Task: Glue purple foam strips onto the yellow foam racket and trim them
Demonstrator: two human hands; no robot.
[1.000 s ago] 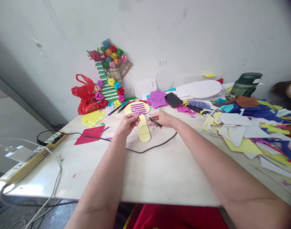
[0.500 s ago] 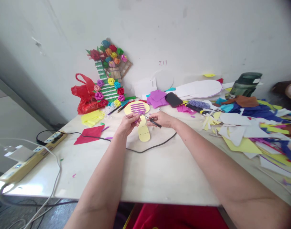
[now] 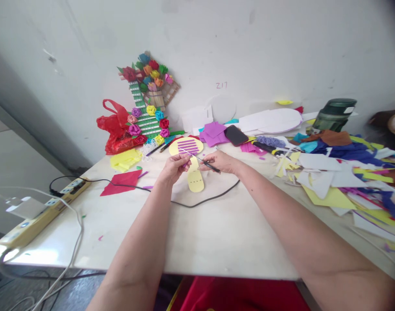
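Observation:
My left hand (image 3: 176,166) is closed in a pinch on a small purple piece (image 3: 185,163). Opposite it, my right hand (image 3: 216,162) grips black-handled scissors (image 3: 212,166), whose blades point left toward my left hand's fingertips. Behind and beneath the hands lies a yellow cutout (image 3: 196,180), its wide top crossed by purple strips (image 3: 188,145) and its rounded lower end marked with a row of small dark marks. My fingers and the scissors hide part of its middle.
A black cable (image 3: 197,206) curves in front of the cutout. Paper scraps (image 3: 320,162) and a green bottle (image 3: 333,115) are at right. Red cloth or paper (image 3: 121,183), a power strip (image 3: 48,211) and a flower craft (image 3: 145,119) are at left. A dark phone-like object (image 3: 235,135) lies behind.
The purple bit between the scissor blades and my left fingertips shows less now. The scissors have shifted very slightly; both hands are almost where they were.

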